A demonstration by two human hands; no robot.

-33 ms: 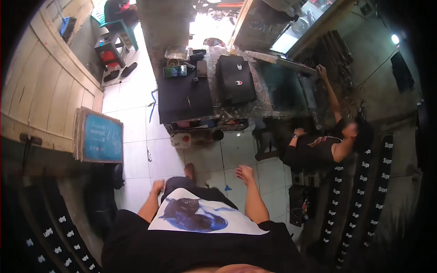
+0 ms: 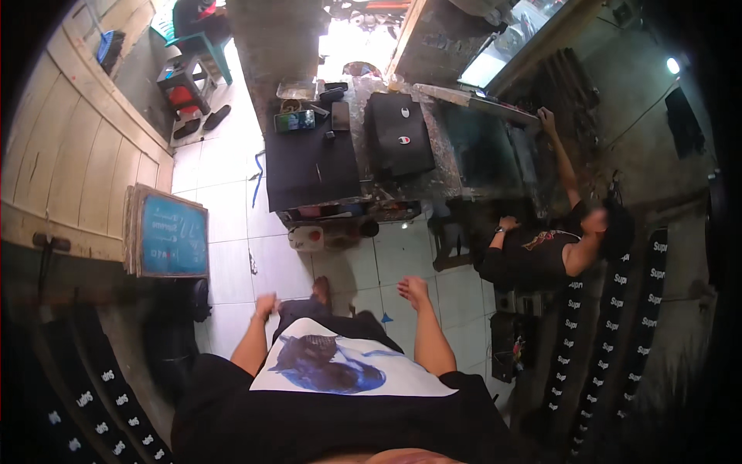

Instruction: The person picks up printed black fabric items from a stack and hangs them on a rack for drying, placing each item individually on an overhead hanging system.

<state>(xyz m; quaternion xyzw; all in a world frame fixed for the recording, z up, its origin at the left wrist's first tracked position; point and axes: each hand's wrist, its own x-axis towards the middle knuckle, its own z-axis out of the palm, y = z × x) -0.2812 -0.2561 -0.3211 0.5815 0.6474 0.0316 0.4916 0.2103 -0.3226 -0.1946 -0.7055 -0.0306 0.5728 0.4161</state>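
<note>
My left hand point(image 2: 267, 304) hangs low at the left, beside my dark trouser leg. Its fingers are small and smeared, so whether they are closed does not show. To the right, over the tiled floor, my right hand point(image 2: 413, 291) holds nothing, and its loosely bent fingers are apart. Neither hand touches the workbench point(image 2: 448, 166) ahead. On that bench lie a black cloth panel point(image 2: 311, 174), a stack of black fabric pieces point(image 2: 400, 139) with small emblems, a lit phone point(image 2: 295, 121) and a brown phone point(image 2: 340, 117).
A co-worker point(image 2: 537, 251) in dark clothes is at the right, one arm stretched to the bench. A white jug point(image 2: 307, 238) stands beneath the bench. At the left is a framed blue board point(image 2: 175, 234). Dark printed strips point(image 2: 610, 332) run along the right; a stool point(image 2: 185, 81) stands far left.
Both my hands have shifted slightly forward, and my right fingers have turned a little to the left. The bench and its things look the same.
</note>
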